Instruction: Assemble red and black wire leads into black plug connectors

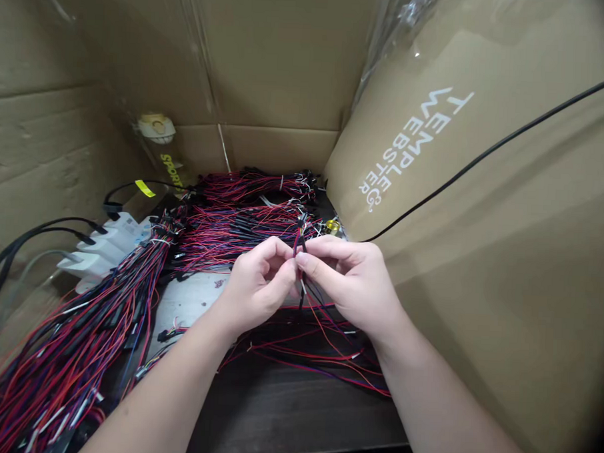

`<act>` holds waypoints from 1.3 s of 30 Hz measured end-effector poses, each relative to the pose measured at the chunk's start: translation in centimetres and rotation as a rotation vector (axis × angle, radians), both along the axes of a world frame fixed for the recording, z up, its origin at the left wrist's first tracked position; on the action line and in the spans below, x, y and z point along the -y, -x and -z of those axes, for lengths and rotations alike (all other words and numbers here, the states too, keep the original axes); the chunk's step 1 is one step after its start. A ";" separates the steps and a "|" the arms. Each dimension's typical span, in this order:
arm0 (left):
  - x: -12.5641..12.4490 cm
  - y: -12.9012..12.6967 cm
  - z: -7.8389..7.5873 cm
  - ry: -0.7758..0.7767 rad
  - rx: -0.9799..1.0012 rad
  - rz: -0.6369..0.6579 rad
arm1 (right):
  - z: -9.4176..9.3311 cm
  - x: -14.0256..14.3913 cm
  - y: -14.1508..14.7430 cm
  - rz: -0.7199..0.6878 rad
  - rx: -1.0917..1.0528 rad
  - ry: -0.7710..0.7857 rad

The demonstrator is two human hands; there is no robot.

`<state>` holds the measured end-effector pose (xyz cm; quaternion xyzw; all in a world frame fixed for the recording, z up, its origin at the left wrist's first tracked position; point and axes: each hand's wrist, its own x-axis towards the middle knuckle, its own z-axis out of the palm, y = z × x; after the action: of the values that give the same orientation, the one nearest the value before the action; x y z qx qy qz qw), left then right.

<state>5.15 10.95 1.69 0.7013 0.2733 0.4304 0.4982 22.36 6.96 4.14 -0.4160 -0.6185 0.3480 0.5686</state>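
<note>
Both of my hands meet near the middle of the view, pinching a thin wire harness (300, 234) of dark and red wires. My left hand (262, 285) grips it from the left between thumb and forefinger. From the right, my right hand (352, 279) closes its thumb and fingers on the same wires. A dark end with small light tips sticks up above the fingertips, and black and red strands (322, 321) hang below. Just what lies between the fingertips is hidden.
Piled red, purple and black wire bundles (232, 213) lie behind my hands; another large bundle (91, 337) spreads at left. A white power strip (105, 248) with black plugs, a bottle (159, 130), cardboard walls (279, 58) and a slanting black cable (485, 154) surround the dark table (284, 413).
</note>
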 end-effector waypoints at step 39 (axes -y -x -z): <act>-1.4 0.6 -0.5 0.088 0.194 -0.204 | 1.0 -0.5 -0.6 -0.544 0.011 0.427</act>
<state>4.55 12.38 2.24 0.6025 0.3124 0.5321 0.5063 22.91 7.51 3.11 -0.3474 -0.6229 0.6062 0.3518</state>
